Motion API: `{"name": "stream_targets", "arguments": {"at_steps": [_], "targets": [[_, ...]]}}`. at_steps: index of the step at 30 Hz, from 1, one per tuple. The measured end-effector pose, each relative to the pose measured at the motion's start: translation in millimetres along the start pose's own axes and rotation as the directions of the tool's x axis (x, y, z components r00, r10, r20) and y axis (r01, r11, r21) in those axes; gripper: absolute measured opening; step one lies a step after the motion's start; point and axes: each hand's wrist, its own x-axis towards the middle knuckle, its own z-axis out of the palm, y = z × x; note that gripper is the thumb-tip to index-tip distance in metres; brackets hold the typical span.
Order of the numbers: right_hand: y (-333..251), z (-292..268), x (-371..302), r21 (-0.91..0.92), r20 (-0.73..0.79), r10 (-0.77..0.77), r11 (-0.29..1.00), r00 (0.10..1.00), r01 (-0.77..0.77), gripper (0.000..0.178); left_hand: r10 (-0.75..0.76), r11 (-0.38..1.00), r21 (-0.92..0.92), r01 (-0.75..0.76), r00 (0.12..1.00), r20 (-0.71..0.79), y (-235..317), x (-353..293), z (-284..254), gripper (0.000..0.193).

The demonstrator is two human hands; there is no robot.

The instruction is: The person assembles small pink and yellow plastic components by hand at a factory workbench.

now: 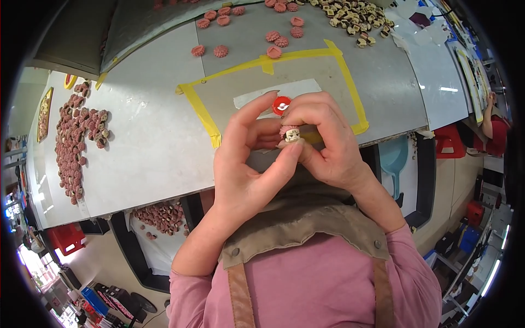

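Note:
A small figurine head (293,135) with a cream face and bumpy pink hair is pinched between both hands, above the front edge of the table. My left hand (246,164) presses its thumb against the underside of the face, its fingers curled behind. My right hand (332,143) grips the head from the other side with thumb and bent forefinger. Just beyond the fingertips lies a small round red thing (281,105) with a white middle, on a white strip (251,100). Yellow tape (353,82) frames this patch of the table.
Loose pink bumpy hair pieces (220,51) lie beyond the tape. At the far right is a heap of cream-and-dark face pieces (350,16). Many pink-haired heads (74,142) cover the left end. Below the table edge are a bin of pink pieces (164,217) and a blue dustpan (395,158).

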Motion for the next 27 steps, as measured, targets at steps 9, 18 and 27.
{"name": "stream_targets", "arguments": {"at_steps": [9, 18, 27], "targets": [[-7.7, -14.1, 10.4, -0.135, 0.059, -0.005, 0.991, 0.998, 0.013, 0.035, 0.077, 0.848, 0.526, -0.061, 0.997, -0.008, 15.0, 4.3, -42.3, 0.030], [67.7, -91.6, 79.9, -0.543, 0.073, 0.024, 0.839, 0.997, 0.019, 0.021, 0.380, -0.057, 0.989, 0.138, 0.919, -0.106, 16.4, 18.9, -174.4, 0.024], [98.4, -111.6, 91.8, -0.727, 0.159, 0.067, 0.683, 0.985, 0.071, 0.017, 0.309, 0.242, 0.917, -0.318, 0.921, 0.238, 9.9, 99.8, -87.3, 0.023]]}}
